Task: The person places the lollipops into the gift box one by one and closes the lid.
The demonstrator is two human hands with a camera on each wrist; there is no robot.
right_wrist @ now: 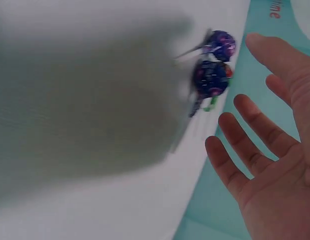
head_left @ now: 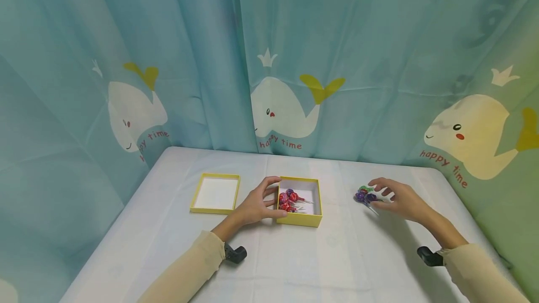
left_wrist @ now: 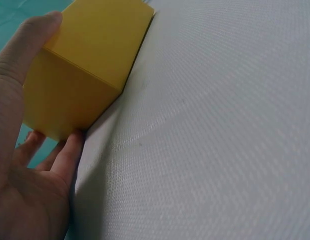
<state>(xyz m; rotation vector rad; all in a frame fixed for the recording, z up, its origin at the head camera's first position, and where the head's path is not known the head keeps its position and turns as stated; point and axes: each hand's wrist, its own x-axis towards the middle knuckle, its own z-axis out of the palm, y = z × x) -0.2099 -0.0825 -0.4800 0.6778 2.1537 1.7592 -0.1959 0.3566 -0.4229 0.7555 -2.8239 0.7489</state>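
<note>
A yellow box [head_left: 299, 219] with a white inside stands in mid-table and has several red and purple wrapped lollipops [head_left: 290, 200] in it. My left hand [head_left: 254, 205] grips its left side, thumb at the front corner and fingers along the side wall. The left wrist view shows the thumb against the yellow box [left_wrist: 84, 65] from close by. Off to the right, a small group of purple, green and red lollipops [head_left: 361, 196] lies on the cloth. Beside and above them hovers my right hand [head_left: 400, 200], fingers loosely bent and holding nothing. In the right wrist view a gap separates the fingers from the purple lollipops [right_wrist: 211, 80].
Left of the box lies a shallow yellow lid [head_left: 214, 193], white inside facing up. A white cloth [head_left: 303, 265] covers the table. Behind it hangs a blue-green curtain [head_left: 210, 60] with printed whales, which also runs along both sides.
</note>
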